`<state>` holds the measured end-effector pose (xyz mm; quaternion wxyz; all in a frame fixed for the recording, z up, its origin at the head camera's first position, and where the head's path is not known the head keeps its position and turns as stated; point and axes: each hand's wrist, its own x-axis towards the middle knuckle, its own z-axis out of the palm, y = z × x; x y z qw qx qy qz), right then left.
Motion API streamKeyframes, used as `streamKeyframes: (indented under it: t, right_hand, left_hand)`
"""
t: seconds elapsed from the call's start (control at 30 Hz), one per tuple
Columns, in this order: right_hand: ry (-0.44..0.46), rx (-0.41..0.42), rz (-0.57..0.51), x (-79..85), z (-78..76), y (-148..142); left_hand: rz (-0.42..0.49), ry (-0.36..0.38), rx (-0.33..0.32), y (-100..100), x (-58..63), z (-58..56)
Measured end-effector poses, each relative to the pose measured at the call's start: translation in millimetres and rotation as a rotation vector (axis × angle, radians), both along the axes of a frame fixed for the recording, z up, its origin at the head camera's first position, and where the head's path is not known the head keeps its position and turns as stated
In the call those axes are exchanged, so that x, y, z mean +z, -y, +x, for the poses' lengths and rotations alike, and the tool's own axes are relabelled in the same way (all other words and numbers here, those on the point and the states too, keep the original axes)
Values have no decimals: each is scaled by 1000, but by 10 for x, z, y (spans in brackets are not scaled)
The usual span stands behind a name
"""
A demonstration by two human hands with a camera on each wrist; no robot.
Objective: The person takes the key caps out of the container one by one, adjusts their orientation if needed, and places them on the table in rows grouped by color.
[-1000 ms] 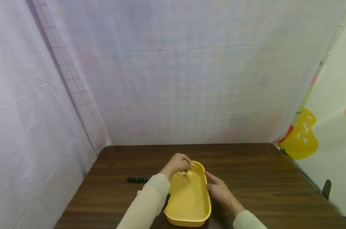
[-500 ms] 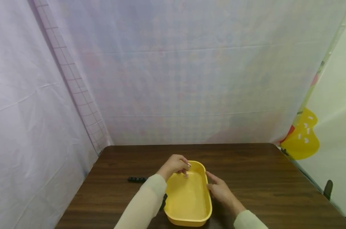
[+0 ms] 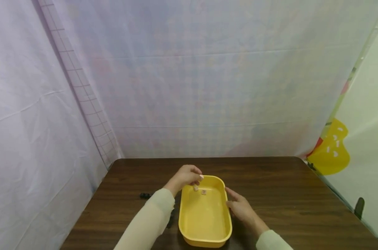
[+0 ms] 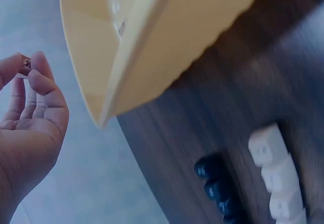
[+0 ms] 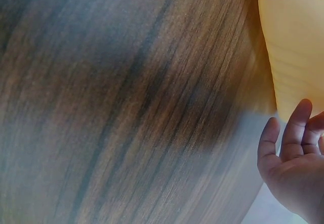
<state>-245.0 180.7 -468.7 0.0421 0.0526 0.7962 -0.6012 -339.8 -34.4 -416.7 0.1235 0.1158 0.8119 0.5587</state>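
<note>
My left hand [image 3: 186, 176] pinches a small pale keycap [image 3: 202, 176] between thumb and fingertip, over the far left corner of a yellow tray [image 3: 205, 222]. In the left wrist view the pinched keycap [image 4: 25, 66] shows a brownish hollow side. Inside the tray, near its far end, lie two more pale keycaps, one keycap [image 3: 203, 192] showing a darker centre and another keycap [image 3: 196, 188] by the left wall. My right hand [image 3: 243, 210] rests against the tray's right side, fingers extended along its outer wall; in the right wrist view its fingers look relaxed.
On the dark wooden table [image 3: 270, 194], left of the tray, a row of black keycaps [image 4: 215, 183] lies beside a row of white keycaps [image 4: 276, 171]. My left sleeve [image 3: 148, 218] covers part of them in the head view. A pale curtain [image 3: 195, 86] hangs behind the table.
My left hand has drawn back leftward from over the tray's far end, still pinching the keycap. Both keycaps in the tray show again. The right hand and tray have hardly moved.
</note>
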Motion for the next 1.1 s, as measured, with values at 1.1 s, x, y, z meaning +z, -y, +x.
streamKeyframes:
  t: [1.1]
  right_hand:
    - [7, 5, 18, 1, 1, -9]
  left_hand:
    - [-103, -194, 17, 1656, -355, 287]
